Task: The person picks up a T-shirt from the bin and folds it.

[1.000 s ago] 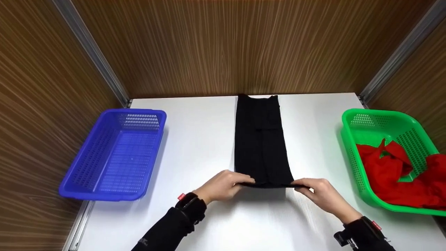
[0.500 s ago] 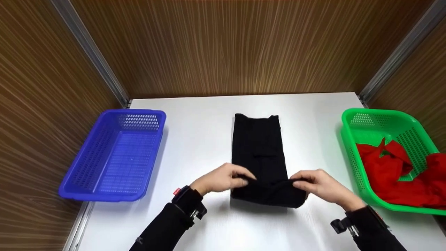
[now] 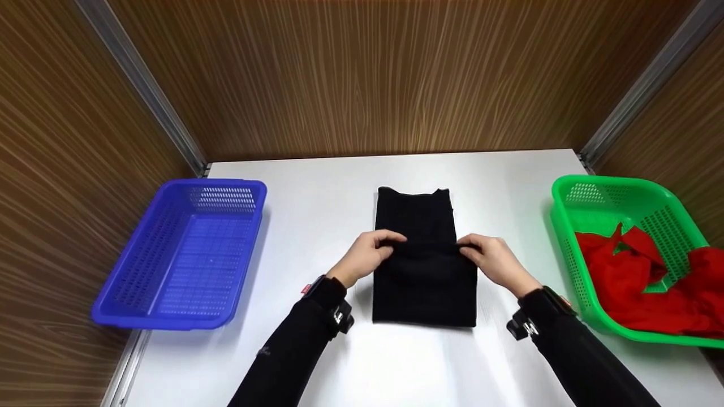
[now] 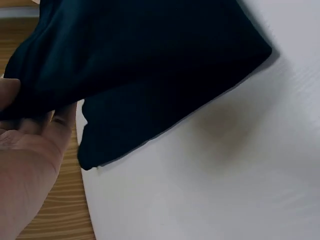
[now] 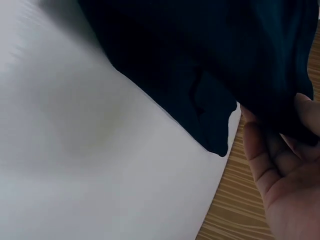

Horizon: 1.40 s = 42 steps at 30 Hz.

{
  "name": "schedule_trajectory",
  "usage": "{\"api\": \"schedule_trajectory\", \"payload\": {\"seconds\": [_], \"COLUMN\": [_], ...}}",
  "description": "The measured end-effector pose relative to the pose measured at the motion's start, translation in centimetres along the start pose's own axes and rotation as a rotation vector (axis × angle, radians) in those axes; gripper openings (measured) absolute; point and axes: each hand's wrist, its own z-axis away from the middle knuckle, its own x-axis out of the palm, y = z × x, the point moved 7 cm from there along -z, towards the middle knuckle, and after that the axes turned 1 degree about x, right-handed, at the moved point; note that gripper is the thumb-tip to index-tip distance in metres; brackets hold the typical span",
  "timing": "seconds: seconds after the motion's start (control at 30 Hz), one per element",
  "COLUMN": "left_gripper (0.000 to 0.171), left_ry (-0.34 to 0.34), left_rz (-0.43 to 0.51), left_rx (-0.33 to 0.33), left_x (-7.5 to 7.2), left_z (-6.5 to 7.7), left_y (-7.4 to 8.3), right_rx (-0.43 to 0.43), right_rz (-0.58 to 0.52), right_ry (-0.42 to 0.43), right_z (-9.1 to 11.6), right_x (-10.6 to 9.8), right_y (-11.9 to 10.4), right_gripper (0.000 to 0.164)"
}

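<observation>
A black shirt (image 3: 424,294), folded into a long narrow strip, lies in the middle of the white table with a dip in its far edge. Its near part is doubled back over the rest. My left hand (image 3: 362,254) pinches the left corner of that raised flap between thumb and fingers, and my right hand (image 3: 493,258) pinches the right corner. In the left wrist view the flap (image 4: 140,45) hangs above the lower layer, with a gap between them at the side. The right wrist view shows the cloth (image 5: 215,45) likewise lifted, the thumb on top and fingers beneath.
To the left stands a blue perforated basket (image 3: 249,265) with nothing in it. A green basket (image 3: 571,265) at the right holds crumpled red cloth (image 3: 628,282). Wood-patterned panels (image 3: 362,79) enclose the white table (image 3: 317,203) at the back and both sides.
Both hands first drew the shirt's near edge toward the person, sliding the shirt nearer. They then carried that edge up and away, folding it over the far part.
</observation>
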Motion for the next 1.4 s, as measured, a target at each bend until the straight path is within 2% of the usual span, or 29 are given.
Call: {"api": "schedule_trajectory", "payload": {"seconds": [0.1, 0.23, 0.5, 0.6, 0.67, 0.8, 0.9, 0.97, 1.0, 1.07, 1.13, 1.23, 1.33, 1.4], "left_gripper": [0.036, 0.034, 0.027, 0.025, 0.026, 0.032, 0.046, 0.056, 0.059, 0.055, 0.043, 0.024, 0.023, 0.022], "left_ry": [0.051, 0.127, 0.235, 0.239, 0.216, 0.158, 0.136, 0.124, 0.113, 0.072, -0.011, -0.195, -0.344, -0.38], "left_rz": [-0.023, -0.13, -0.28, -0.337, -0.408, -0.623, -0.802, -0.914, -0.959, -1.033, -1.08, -1.108, -1.134, -1.161], "left_rx": [-0.045, -0.08, -0.132, -0.15, -0.178, -0.231, -0.219, -0.157, -0.106, 0.032, 0.196, 0.402, 0.514, 0.556], "left_x": [-0.1, -0.3, -0.7, -0.6, -0.3, 0.3, 0.5, 0.7, 0.9, 1.6, 2.5, 4.2, 5.3, 5.5], "left_z": [-0.6, -1.1, -1.2, -1.1, -0.9, -0.3, 0.3, 0.9, 1.2, 2.2, 3.4, 5.9, 8.2, 9.2], "left_y": [-1.1, -2.2, -4.0, -4.6, -5.1, -5.8, -5.9, -5.7, -5.4, -4.7, -4.1, -3.5, -3.6, -3.8], "right_rx": [0.014, 0.036, 0.058, 0.062, 0.043, -0.048, -0.106, -0.157, -0.198, -0.296, -0.4, -0.511, -0.541, -0.544], "right_rz": [0.014, 0.024, 0.078, 0.104, 0.124, 0.181, 0.234, 0.276, 0.297, 0.334, 0.356, 0.37, 0.364, 0.362], "right_ry": [0.007, 0.027, 0.052, 0.058, 0.051, 0.041, 0.028, 0.022, 0.021, 0.019, 0.009, -0.028, -0.077, -0.099], "right_z": [-0.9, -1.8, -2.6, -2.6, -2.2, -1.0, 0.4, 1.6, 2.3, 3.7, 5.4, 7.8, 9.7, 10.6], "right_x": [0.8, 1.8, 3.9, 4.6, 5.0, 5.3, 5.4, 5.6, 5.7, 6.0, 6.3, 6.8, 7.1, 7.3], "right_y": [0.6, 1.2, 2.0, 2.4, 2.6, 2.9, 3.1, 2.9, 2.6, 2.0, 1.2, 0.4, 0.2, 0.2], "right_gripper": [0.012, 0.01, 0.01, 0.011, 0.015, 0.029, 0.039, 0.045, 0.046, 0.047, 0.046, 0.043, 0.042, 0.042]}}
